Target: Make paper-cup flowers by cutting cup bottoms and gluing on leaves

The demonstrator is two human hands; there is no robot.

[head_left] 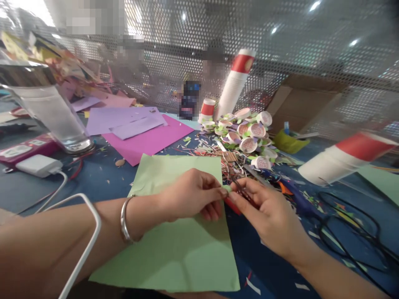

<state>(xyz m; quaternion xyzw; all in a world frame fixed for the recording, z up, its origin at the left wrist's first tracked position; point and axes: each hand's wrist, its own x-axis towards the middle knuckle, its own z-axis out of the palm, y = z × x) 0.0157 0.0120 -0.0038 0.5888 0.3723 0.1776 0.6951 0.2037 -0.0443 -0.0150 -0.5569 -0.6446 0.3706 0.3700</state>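
Perforated screening (pixel 174 54) rises behind a blue counter (pixel 258 261) strewn with paper scraps (pixel 253 285); a large green sheet (pixel 193 257) lies there, beneath the left hand (pixel 191 195); that hand and the right hand (pixel 271 211) both pinch a small green piece (pixel 227 189) near the sheet's right edge, fingertips close together; a dark looped tool (pixel 245 193), partly hidden, sits in the right hand; beyond, round white pieces (pixel 248 145) lie heaped before a tall cup stack (pixel 232 89).
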